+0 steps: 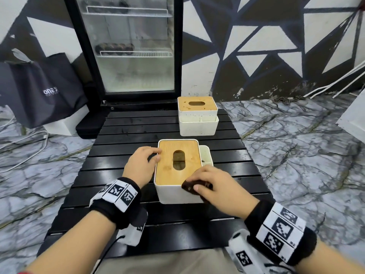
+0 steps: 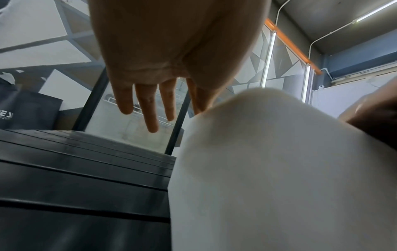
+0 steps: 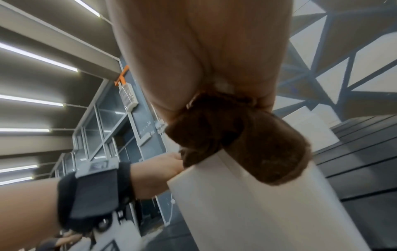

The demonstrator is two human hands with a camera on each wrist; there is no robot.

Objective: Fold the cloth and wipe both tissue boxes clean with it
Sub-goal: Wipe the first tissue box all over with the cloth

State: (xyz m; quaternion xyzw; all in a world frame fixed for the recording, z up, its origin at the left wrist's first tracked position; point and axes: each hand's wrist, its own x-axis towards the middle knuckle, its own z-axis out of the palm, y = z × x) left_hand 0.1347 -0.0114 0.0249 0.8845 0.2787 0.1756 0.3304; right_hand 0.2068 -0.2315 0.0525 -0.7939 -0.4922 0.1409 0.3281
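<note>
The near tissue box [image 1: 169, 192], white with a wooden lid, stands mid-table; up close its white wall [image 2: 279, 169] fills the left wrist view. My left hand [image 1: 143, 165] rests against its left side, fingers [image 2: 150, 105] nearly straight, thumb at the lid's edge. My right hand [image 1: 215, 186] grips a folded dark brown cloth [image 1: 188, 186] and presses it on the box's near right corner; the cloth [image 3: 236, 141] drapes over that corner of the box [image 3: 247, 203]. A second, speckled tissue box [image 1: 197, 113] stands at the table's far end, untouched.
The black slatted table [image 1: 138, 125] sits low on a marble floor. A glass-door fridge [image 1: 128, 46] stands right behind it, a black bag [image 1: 45, 89] to the left, white cables [image 1: 25, 151] on the floor, and a white panel [image 1: 353, 119] at the right edge.
</note>
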